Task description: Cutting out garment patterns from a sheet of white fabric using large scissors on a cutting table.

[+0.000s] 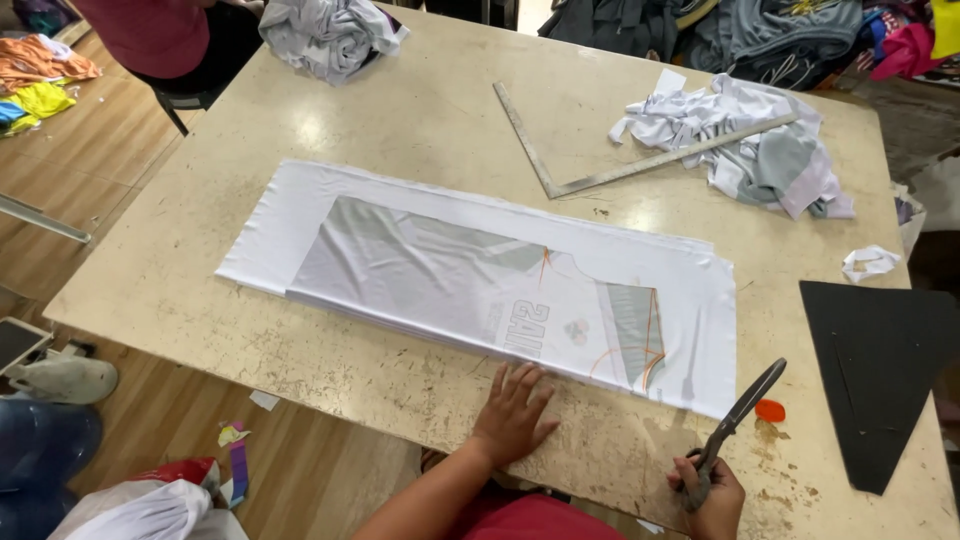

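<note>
A long stack of white fabric (400, 210) lies flat across the beige table (420, 110), with a grey-and-white printed garment piece (440, 280) folded on top, marked with orange lines. My left hand (512, 412) rests flat, fingers spread, on the table at the fabric's near edge. My right hand (712, 495) grips the handles of large metal scissors (742, 408), blades closed and pointing up toward the stack's right end.
A metal L-square ruler (620, 165) lies at the back beside a pile of white and grey scraps (760, 150). A black triangular pattern piece (875, 360) sits at the right, an orange chalk (770, 410) near the scissors. Another person (160, 35) stands at the far left corner.
</note>
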